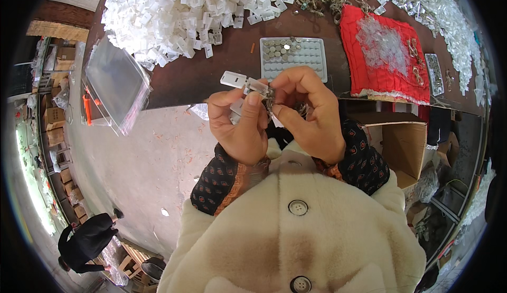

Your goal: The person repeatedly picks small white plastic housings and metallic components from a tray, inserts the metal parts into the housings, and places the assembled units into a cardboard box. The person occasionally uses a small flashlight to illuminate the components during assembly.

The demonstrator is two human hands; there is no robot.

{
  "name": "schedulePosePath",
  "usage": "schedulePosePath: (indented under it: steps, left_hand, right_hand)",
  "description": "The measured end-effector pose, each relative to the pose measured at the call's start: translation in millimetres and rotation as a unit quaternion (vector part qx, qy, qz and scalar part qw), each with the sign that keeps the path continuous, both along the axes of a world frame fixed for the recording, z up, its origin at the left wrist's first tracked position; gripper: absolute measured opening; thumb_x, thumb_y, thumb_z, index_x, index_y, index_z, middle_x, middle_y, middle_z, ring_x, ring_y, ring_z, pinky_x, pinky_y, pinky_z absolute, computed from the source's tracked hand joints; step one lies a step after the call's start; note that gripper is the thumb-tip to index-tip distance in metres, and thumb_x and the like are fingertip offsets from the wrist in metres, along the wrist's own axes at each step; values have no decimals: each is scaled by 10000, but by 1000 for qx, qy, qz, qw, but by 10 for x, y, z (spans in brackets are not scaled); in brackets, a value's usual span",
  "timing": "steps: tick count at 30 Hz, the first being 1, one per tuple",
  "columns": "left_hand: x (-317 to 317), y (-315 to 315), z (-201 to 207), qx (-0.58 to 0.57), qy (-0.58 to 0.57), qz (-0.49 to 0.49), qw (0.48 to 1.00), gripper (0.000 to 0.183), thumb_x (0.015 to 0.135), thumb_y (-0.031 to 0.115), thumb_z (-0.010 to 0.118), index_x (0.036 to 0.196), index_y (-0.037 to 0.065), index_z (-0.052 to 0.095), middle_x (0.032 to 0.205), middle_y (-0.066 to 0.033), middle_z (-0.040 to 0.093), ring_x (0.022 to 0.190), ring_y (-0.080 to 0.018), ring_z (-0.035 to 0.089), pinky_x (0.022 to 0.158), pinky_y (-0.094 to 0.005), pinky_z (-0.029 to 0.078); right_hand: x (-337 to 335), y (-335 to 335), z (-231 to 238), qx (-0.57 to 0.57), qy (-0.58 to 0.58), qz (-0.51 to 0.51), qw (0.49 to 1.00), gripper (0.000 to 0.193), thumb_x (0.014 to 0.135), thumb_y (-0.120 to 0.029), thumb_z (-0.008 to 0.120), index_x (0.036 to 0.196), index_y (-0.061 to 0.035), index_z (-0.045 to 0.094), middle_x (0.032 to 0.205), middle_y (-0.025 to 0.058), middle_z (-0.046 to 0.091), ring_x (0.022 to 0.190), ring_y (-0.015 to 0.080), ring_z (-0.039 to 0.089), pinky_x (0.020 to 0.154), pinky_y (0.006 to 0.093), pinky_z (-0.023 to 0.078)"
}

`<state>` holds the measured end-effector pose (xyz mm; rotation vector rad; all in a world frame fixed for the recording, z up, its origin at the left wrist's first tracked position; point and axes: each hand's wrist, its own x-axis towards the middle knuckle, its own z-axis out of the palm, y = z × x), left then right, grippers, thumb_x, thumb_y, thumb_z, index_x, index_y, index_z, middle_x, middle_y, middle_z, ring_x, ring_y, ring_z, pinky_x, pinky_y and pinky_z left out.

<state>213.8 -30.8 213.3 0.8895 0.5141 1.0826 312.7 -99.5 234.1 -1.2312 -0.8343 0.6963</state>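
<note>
Between the thumb and fingers of my left hand (pixel 244 129) is a small white plastic case (pixel 233 79), its lid swung out and its other half clear. Another white piece shows lower down, against the same fingers. My right hand (pixel 312 114) is closed in a pinch at the case's right end, on a dark, greyish-brown cord (pixel 270 99). Just how the cord meets the case is hidden by the fingertips. Both hands are in front of the table's near edge. Beyond them lies a pale tray (pixel 318 56) with round silver button cells (pixel 274 50) in its upper-left pockets.
A big heap of white plastic cases (pixel 174 10) covers the far left of the dark table (pixel 232 50). Clear plastic pieces (pixel 383 44) lie on a red cloth (pixel 362 84) at right. Clear sheets (pixel 113 76) overhang the left edge. A cardboard box (pixel 398 145) stands below; a person (pixel 87 243) bends over at lower left.
</note>
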Motion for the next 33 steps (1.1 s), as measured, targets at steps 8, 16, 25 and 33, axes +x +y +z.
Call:
schedulePosePath:
  steps: [8, 16, 25, 33]
  left_hand:
    - [-4, 22, -32, 31, 5, -10, 999, 172, 919, 57, 659, 1020, 101, 526, 815, -56, 622, 515, -60, 432, 462, -192, 348]
    - [-43, 34, -89, 51, -23, -43, 998, 184, 940, 99, 638, 1061, 118, 500, 964, -168, 671, 527, -56, 441, 469, -190, 366]
    - [-56, 56, -122, -7, -60, -81, 995, 142, 966, 141, 608, 1074, 131, 516, 1009, -207, 666, 536, -65, 452, 498, -187, 395]
    - [-190, 231, -242, -81, -54, -114, 989, 173, 965, 148, 604, 1087, 131, 482, 1014, -169, 670, 515, -84, 438, 455, -204, 355]
  right_hand:
    - [11, -84, 176, -54, -103, -25, 993, 291, 841, 29, 629, 1116, -27, 550, 898, 79, 613, 683, 90, 579, 593, 230, 475]
    - [4, -26, 145, -24, -75, -49, 996, 220, 871, 43, 616, 1061, -7, 517, 886, 74, 601, 758, 94, 609, 654, 239, 496]
    - [-44, -53, 55, -25, 12, 14, 1000, 180, 895, 47, 616, 1022, -5, 500, 930, 53, 605, 810, 69, 592, 704, 218, 483]
    - [407, -112, -24, -59, -200, -51, 977, 213, 835, -58, 692, 1041, -23, 651, 943, 117, 652, 878, 219, 633, 821, 328, 492]
